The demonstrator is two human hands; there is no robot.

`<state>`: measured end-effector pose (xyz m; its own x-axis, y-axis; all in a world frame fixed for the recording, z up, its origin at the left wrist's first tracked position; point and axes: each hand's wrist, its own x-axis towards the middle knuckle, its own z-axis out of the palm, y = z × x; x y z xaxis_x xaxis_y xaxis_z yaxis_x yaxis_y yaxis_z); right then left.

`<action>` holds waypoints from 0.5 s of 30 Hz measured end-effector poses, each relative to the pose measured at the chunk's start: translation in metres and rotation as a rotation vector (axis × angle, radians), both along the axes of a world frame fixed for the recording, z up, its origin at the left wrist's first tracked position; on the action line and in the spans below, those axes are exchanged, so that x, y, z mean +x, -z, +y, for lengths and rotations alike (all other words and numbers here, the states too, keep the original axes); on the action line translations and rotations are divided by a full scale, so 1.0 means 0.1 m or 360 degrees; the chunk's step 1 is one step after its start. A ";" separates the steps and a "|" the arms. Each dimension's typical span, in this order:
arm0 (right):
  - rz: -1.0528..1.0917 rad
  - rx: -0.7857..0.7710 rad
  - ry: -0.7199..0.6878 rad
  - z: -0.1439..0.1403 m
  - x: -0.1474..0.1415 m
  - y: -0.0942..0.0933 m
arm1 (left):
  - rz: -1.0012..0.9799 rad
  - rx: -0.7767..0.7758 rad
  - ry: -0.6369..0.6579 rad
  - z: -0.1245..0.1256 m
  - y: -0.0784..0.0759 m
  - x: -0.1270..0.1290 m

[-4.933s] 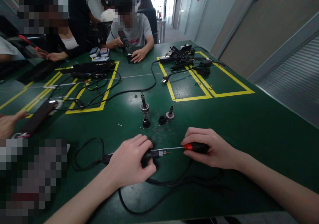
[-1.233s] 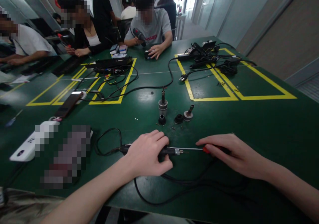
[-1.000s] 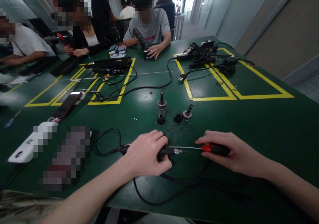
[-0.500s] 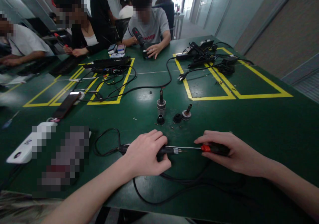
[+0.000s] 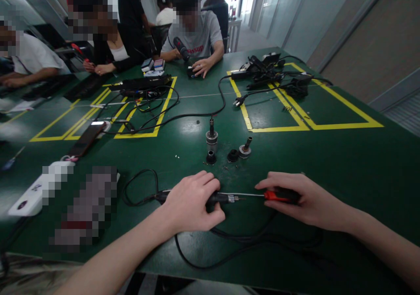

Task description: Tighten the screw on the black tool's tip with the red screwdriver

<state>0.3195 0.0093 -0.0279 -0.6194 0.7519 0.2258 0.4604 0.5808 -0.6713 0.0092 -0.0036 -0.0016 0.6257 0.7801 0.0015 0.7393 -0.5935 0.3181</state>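
My left hand (image 5: 192, 203) grips a black corded soldering-iron-like tool (image 5: 220, 198) lying flat on the green table (image 5: 328, 155), its metal tip pointing right. My right hand (image 5: 300, 201) holds a red-and-black-handled screwdriver (image 5: 278, 195) whose thin shaft runs left and meets the tool's metal end. The tool's black cable (image 5: 229, 251) loops under both hands. Just beyond lie small parts: an upright metal barrel piece (image 5: 211, 137), a black ring (image 5: 210, 157), a black cap (image 5: 232, 155) and a tilted metal piece (image 5: 244, 148).
A phone (image 5: 85, 138) and a white box (image 5: 36, 190) lie at the left. Yellow tape squares (image 5: 278, 126) mark the table; cables and a plug (image 5: 238, 102) cross the middle, and black gear (image 5: 265, 70) is piled far right. Other people sit at the far side (image 5: 197, 37).
Since 4.9 s ago my view has turned left and my hands have stayed on the tool and screwdriver. Over the last second almost nothing has moved.
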 end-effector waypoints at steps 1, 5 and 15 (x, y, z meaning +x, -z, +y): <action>-0.0002 0.0007 0.0001 0.00 0.00 0.00 | -0.0002 0.0002 -0.0003 0.00 0.00 0.00; -0.0045 0.0011 0.0034 -0.02 -0.01 0.00 | -0.0027 0.0007 -0.0007 0.00 0.01 0.00; 0.0004 0.0021 0.0047 0.00 0.01 0.00 | -0.0030 0.0001 -0.0018 0.00 0.01 -0.01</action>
<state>0.3209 0.0098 -0.0279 -0.5963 0.7668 0.2375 0.4757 0.5758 -0.6649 0.0081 -0.0038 -0.0027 0.6166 0.7872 0.0139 0.7398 -0.5854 0.3316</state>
